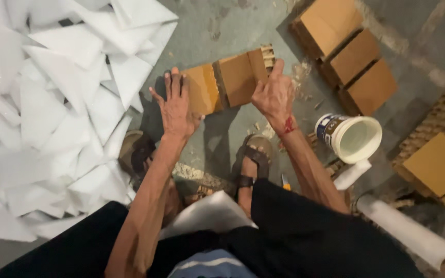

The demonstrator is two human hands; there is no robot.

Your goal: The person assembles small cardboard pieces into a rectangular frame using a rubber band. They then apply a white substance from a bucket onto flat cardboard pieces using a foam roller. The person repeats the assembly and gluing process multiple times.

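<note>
left block: tan square honeycomb-cardboard block (pixel 202 89), flat on the grey floor, glossy top.
right block: matching brown cardboard block (pixel 238 77), touching it, tilted, ragged corrugated end.

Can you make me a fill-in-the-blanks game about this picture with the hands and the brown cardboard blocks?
1. Both hands, the left hand and the right hand, press on brown honeycomb cardboard blocks lying on the grey concrete ____.
2. The heap of foam sheets beside the left hand is coloured ____.
3. The round plastic bucket near the right wrist lies on its ____.
4. The person's feet wear dark ____.

Missing words: floor; white; side; sandals
</note>
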